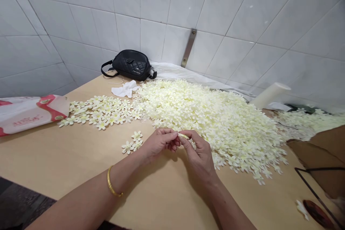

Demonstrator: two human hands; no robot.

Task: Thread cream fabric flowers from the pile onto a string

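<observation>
Between my two hands, in front of the heap, is a small white and yellow artificial flower (183,136), seen edge-on. My right hand (198,153) pinches it between thumb and forefinger. The thumb and forefinger of my left hand (159,143) are closed on its left end, the other fingers curled under. Just left of my hands, a few loose artificial flowers (132,143) lie on the table. A large heap of the same flowers (210,115) rises behind and to the right of my hands. A flatter spread of flowers (99,111) lies further left.
A black quilted bag (132,64) stands at the back by the tiled wall (151,36), with a crumpled white tissue (125,89) before it. At left lies a red and white bag (32,114). A white roll (271,95) and brown cardboard (320,154) are at right on the table (88,161).
</observation>
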